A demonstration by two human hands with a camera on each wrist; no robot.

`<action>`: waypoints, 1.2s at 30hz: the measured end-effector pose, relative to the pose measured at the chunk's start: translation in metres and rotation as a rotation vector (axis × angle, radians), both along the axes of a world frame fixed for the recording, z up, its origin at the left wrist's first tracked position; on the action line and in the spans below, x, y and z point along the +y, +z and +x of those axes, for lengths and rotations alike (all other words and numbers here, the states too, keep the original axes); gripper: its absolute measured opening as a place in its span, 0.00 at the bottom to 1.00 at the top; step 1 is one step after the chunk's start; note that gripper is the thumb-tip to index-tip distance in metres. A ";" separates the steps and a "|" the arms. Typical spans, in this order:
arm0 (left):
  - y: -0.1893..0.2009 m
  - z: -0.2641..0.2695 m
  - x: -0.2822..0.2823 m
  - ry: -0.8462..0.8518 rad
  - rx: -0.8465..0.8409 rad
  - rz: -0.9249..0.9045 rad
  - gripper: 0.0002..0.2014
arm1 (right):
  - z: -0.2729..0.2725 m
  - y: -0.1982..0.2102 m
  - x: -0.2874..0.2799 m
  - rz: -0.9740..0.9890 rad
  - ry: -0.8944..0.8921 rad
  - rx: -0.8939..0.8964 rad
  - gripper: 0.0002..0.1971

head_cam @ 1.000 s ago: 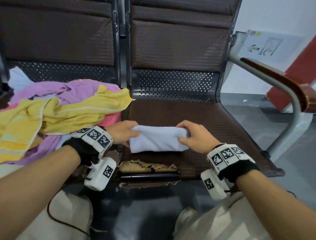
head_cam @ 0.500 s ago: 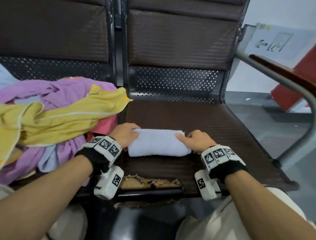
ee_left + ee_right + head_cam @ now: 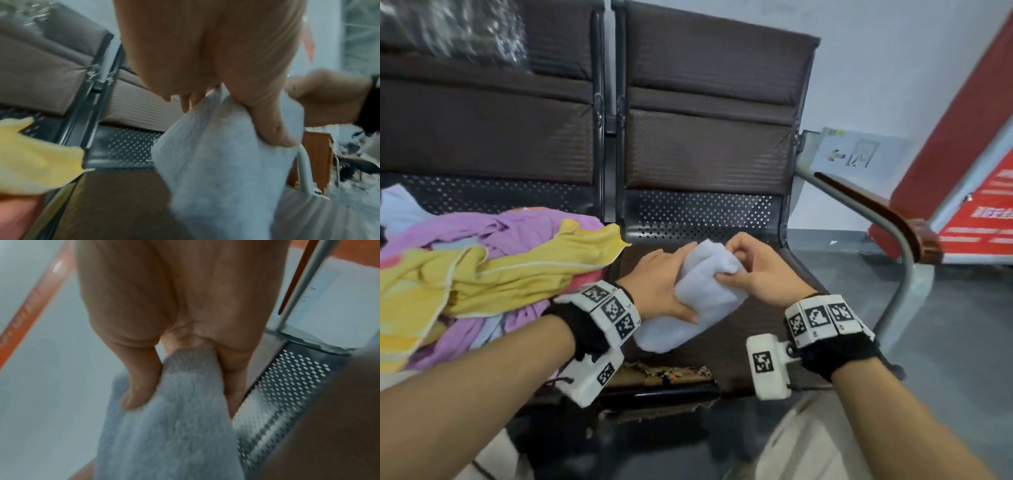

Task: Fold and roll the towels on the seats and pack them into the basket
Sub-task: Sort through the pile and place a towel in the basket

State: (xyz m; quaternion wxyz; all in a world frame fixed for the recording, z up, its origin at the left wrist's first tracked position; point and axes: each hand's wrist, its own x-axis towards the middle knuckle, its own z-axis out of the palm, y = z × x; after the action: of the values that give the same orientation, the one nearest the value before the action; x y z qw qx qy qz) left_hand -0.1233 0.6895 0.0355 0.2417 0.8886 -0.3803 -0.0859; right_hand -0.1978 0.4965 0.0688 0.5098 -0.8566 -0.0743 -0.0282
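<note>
A rolled pale blue-white towel (image 3: 700, 298) (image 3: 216, 162) (image 3: 174, 426) is lifted off the right brown seat (image 3: 787, 291), tilted with its far end up. My left hand (image 3: 664, 284) grips its left side, thumb under and fingers over the top; the left wrist view shows the thumb pressed into the cloth. My right hand (image 3: 750, 270) pinches the upper right end of the roll between thumb and fingers. A heap of yellow (image 3: 493, 274) and purple towels (image 3: 493, 226) lies on the left seat. No basket is in view.
A metal armrest (image 3: 873, 212) with a brown wooden top stands at the right of the seat. The seat's front edge (image 3: 667, 371) is torn. A red board (image 3: 983, 192) leans on the wall at the right. Grey floor lies beyond the armrest.
The towel lay flat on the seat with both hands at its ends; now both hands have lifted it and tilted it, right end raised. The head view has swung upward.
</note>
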 end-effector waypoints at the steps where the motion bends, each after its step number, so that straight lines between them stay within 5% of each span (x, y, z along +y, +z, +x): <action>1: 0.009 -0.006 -0.006 0.020 0.047 -0.052 0.51 | -0.008 0.014 -0.003 -0.017 -0.005 -0.047 0.15; 5: 0.044 -0.027 -0.027 0.038 0.118 -0.201 0.23 | -0.038 0.065 -0.023 -0.110 -0.147 -0.201 0.15; 11: 0.090 -0.062 -0.065 -0.058 0.036 -0.136 0.18 | -0.101 0.092 -0.072 -0.074 -0.387 -0.297 0.14; 18: 0.105 -0.132 -0.157 -0.313 -0.149 0.225 0.08 | -0.227 0.037 -0.125 0.163 -0.694 -0.266 0.17; 24: 0.040 -0.209 -0.250 -0.617 -0.147 0.443 0.08 | -0.336 -0.047 -0.160 0.200 -0.903 -0.147 0.16; 29: -0.055 -0.264 -0.293 -0.662 0.064 0.520 0.03 | -0.395 -0.130 -0.176 0.150 -1.018 -0.035 0.13; 30: -0.076 -0.272 -0.297 -0.646 0.103 0.535 0.10 | -0.402 -0.144 -0.176 0.137 -1.030 0.001 0.14; 36: -0.183 -0.309 -0.298 -0.681 0.234 0.762 0.17 | -0.432 -0.211 -0.174 -0.154 -0.877 0.357 0.13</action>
State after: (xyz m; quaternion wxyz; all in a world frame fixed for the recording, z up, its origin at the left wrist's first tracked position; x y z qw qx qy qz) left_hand -0.4323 0.3916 -0.1474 -0.0993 0.7239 -0.5600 -0.3905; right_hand -0.6302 0.3222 -0.1423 0.3898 -0.8338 0.3810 -0.0873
